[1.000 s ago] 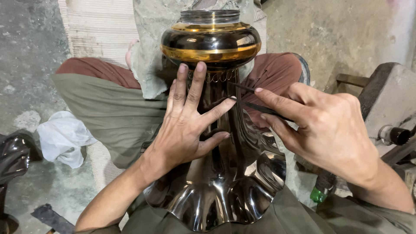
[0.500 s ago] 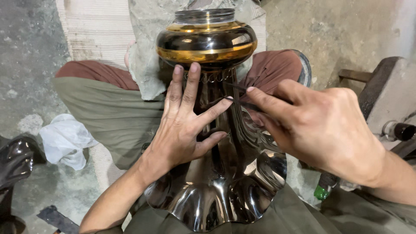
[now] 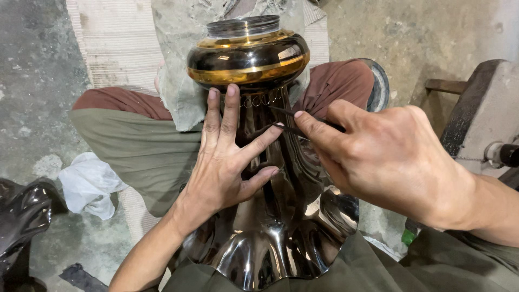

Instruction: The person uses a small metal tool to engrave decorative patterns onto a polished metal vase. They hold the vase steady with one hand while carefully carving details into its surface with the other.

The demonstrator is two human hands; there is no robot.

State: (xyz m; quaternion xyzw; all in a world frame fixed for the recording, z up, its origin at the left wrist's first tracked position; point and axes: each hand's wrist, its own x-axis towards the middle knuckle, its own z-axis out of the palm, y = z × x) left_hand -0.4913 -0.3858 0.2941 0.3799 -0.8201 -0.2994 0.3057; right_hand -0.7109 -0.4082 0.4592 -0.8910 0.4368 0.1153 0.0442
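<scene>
Both my hands sit mid-frame: left hand [image 3: 227, 167] lies flat, fingers apart, on the dark vase [image 3: 270, 216]; right hand [image 3: 389, 157] has its grip clamped on a thin tool [image 3: 294, 121].

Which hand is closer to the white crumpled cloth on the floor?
The left hand. It lies flat on the shiny black vase, to the right of the white cloth. The right hand is farther right, holding a thin dark tool.
</scene>
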